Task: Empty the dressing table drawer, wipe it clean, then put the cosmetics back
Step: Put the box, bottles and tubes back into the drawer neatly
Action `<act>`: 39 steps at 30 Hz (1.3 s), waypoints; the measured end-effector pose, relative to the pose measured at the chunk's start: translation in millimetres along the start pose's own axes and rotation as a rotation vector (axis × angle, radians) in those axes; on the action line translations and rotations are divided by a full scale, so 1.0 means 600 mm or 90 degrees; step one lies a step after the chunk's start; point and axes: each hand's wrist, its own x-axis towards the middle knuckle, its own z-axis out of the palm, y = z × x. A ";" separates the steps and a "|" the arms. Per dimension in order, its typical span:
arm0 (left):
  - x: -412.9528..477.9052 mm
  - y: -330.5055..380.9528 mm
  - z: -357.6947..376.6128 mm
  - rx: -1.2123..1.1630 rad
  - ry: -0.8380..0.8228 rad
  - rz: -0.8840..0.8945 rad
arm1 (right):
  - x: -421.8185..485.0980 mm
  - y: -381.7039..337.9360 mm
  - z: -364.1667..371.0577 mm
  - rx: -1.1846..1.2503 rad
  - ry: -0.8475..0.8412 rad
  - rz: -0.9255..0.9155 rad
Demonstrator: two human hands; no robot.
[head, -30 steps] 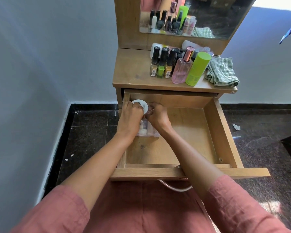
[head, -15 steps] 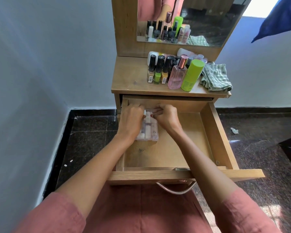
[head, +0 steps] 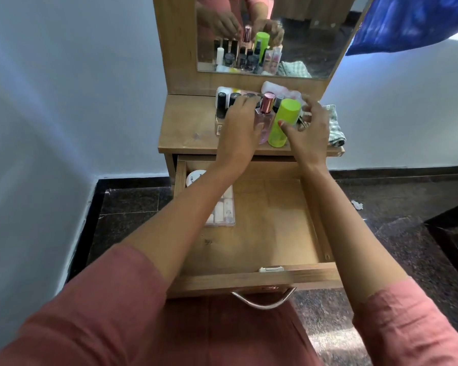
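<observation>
The clear case [head: 224, 212] lies flat in the drawer [head: 275, 228], long axis front-to-back. The left hand [head: 239, 128] covers the nail polishes [head: 220, 107], grip unclear; the right hand [head: 311, 128] hovers, fingers loose.

1. White round jar [head: 195, 178], far left corner of the drawer [head: 275, 233]: dark printed letters on the lid, partly covered by a forearm, too unclear to read with certainty
2. Nail polish bottle [head: 220, 108] on the tabletop: a small white label low on its front, blurred, unreadable
3. Drawer front, just above the metal handle [head: 263, 303]: a small reddish mark, illegible
</observation>
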 end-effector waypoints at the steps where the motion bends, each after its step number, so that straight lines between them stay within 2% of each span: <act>1: 0.003 -0.001 0.005 0.017 -0.008 -0.001 | 0.001 0.001 0.000 -0.009 -0.009 -0.018; 5: 0.008 -0.007 0.015 0.032 -0.017 -0.016 | 0.004 0.001 0.001 -0.002 -0.006 -0.048; 13: 0.001 0.007 0.018 -0.051 -0.020 -0.059 | -0.009 0.002 -0.011 0.048 0.005 -0.077; 19: -0.040 0.021 0.016 -0.088 -0.015 -0.038 | -0.037 0.013 -0.037 0.067 -0.014 -0.040; 23: -0.076 0.025 0.027 -0.115 -0.050 -0.054 | -0.071 0.032 -0.057 0.065 -0.032 -0.019; 33: -0.116 -0.013 0.108 -0.135 -0.129 -0.154 | -0.107 0.117 -0.055 -0.022 -0.093 0.044; 39: -0.105 -0.015 0.142 -0.164 -0.136 -0.203 | -0.079 0.146 -0.042 -0.116 -0.130 0.064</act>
